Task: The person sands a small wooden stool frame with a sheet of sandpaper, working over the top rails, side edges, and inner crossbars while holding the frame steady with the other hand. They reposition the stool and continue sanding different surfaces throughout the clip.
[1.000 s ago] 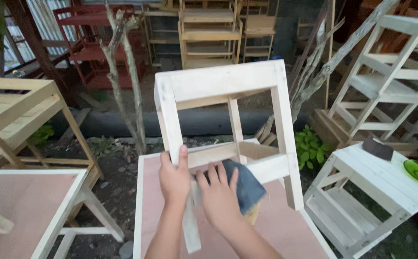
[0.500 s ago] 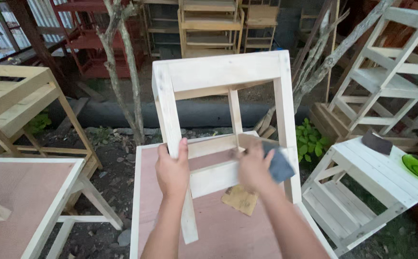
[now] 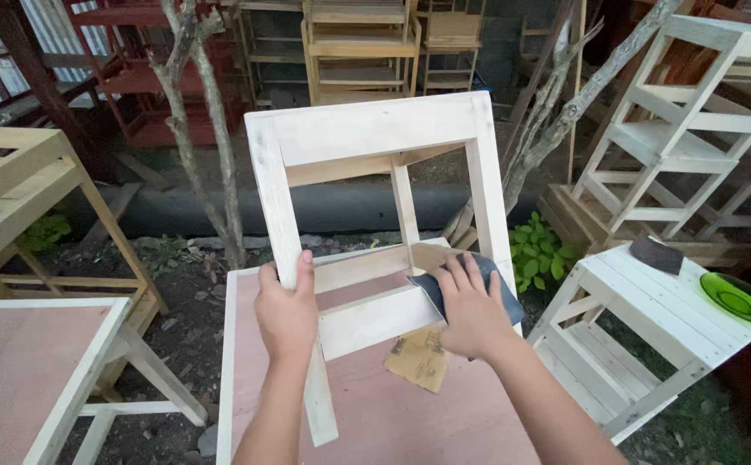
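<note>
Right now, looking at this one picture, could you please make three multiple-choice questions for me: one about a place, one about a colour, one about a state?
1. Where does the loose sandpaper sheet lie?
A. on the reddish table top
B. on the white side table
C. on the ground

2. What colour is the dish on the white side table?
A. red
B. green
C. blue

3. What is the left hand doing?
A. hanging free
B. resting flat on the table
C. gripping a leg of the pale wooden frame

Answers: 1 A, it lies on the table top under the frame. 2 B, it is bright green. 3 C, the fingers wrap the leg.
</note>
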